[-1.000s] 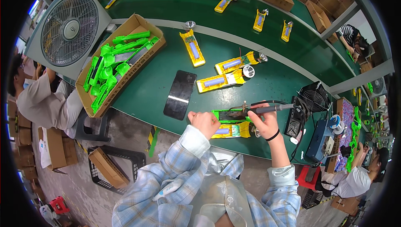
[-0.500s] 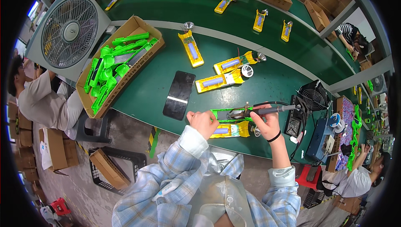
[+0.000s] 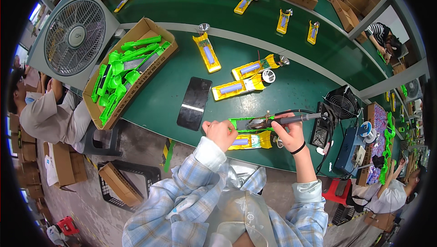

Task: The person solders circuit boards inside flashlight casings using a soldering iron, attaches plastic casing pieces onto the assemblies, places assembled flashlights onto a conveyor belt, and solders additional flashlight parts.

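My left hand [image 3: 220,134] is closed at the left end of a green plastic casing half [image 3: 233,123], fingers pinched at its rim. My right hand [image 3: 290,133] grips a soldering iron [image 3: 296,119] with a dark handle and a cable running off to the right. Its front end, with a small brass-coloured fitting, sits over the inside of the casing; the tip itself is hard to make out. Just below the casing, close to the table edge, lies a yellow casing half [image 3: 258,141] with a lilac battery cell and a round reflector. My fingers partly cover both casings.
A black phone [image 3: 194,103] lies left of my work. Several yellow lamp halves [image 3: 234,90] rest beyond it. A cardboard box [image 3: 152,63] of green casings stands at left beside a fan [image 3: 75,35]. Right are a small black fan [image 3: 341,104], a blue soldering station [image 3: 348,149] and a solder spool [image 3: 365,130].
Both my hands, the iron and the green casing stay almost where they were. The seated person at the left has shifted slightly.
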`<state>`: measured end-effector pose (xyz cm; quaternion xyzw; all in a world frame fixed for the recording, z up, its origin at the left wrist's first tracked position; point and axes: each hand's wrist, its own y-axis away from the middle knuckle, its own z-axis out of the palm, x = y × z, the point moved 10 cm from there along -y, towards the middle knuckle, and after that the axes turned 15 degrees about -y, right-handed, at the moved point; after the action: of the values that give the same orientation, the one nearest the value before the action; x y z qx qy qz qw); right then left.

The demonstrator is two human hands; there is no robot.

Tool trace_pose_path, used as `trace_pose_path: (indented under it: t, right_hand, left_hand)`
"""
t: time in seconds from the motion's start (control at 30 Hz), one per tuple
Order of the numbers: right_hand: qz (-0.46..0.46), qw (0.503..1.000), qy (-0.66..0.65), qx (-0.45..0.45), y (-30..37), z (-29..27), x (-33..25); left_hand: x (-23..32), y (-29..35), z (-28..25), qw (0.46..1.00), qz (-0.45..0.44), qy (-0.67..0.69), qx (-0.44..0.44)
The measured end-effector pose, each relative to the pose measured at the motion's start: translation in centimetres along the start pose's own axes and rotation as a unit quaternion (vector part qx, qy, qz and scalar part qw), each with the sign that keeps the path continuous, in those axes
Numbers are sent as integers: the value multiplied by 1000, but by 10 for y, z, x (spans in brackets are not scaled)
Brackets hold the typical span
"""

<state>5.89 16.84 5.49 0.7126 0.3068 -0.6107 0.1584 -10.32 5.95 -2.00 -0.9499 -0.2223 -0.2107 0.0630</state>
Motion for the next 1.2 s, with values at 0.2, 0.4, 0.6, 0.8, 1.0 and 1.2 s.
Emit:
trace_pose_path:
  t: [0.2, 0.4, 0.6, 0.8, 1.0, 1.2]
  right_hand:
    - [6, 1000, 3, -4, 0, 0, 0]
    - [-4, 1000, 9, -1, 1, -1, -1]
    - [-3, 1000, 9, -3, 0, 4, 1]
    - [-2, 1000, -2, -18, 0, 14, 3]
    - [0, 999, -3, -41, -3, 24, 5]
    - [58, 997, -26, -35, -2, 26, 10]
  left_hand:
    - [2, -1, 0, 1000, 6, -20, -16]
    - [1, 1, -2, 1000, 4, 11, -1]
    - [-2, 0, 5, 1000, 1, -6, -25]
    - [1, -3, 0, 1000, -4, -13, -3]
    - [-2, -3, 3, 1000, -12, -23, -8]
    - [2, -4, -2, 1000, -6, -11, -10]
